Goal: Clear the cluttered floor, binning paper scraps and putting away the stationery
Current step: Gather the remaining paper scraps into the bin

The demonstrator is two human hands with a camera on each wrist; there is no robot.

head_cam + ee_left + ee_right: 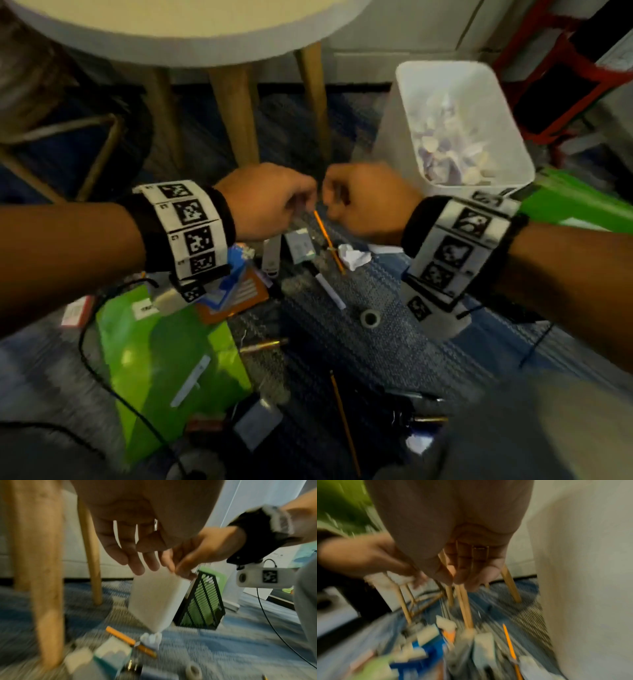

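Note:
My two hands meet over the blue carpet, just left of the white bin [394,144] that holds several paper scraps. In the right wrist view my left hand [412,577] pinches a small white paper scrap [399,578] at its fingertips. My right hand [330,202] is curled, its fingertips close to the left hand [306,202]. What it holds, if anything, is hidden. Below them lie an orange pencil [325,236] and a crumpled white paper ball [352,257]. The left wrist view shows that ball [151,640] at the foot of the bin [154,599].
Wooden table legs [236,113] stand just beyond the hands. A green folder [164,356], an orange and blue booklet [236,291], a second pencil [344,421], a grey ring [370,318] and black cables [113,387] litter the carpet. A black mesh holder [200,601] with green folders stands behind the bin.

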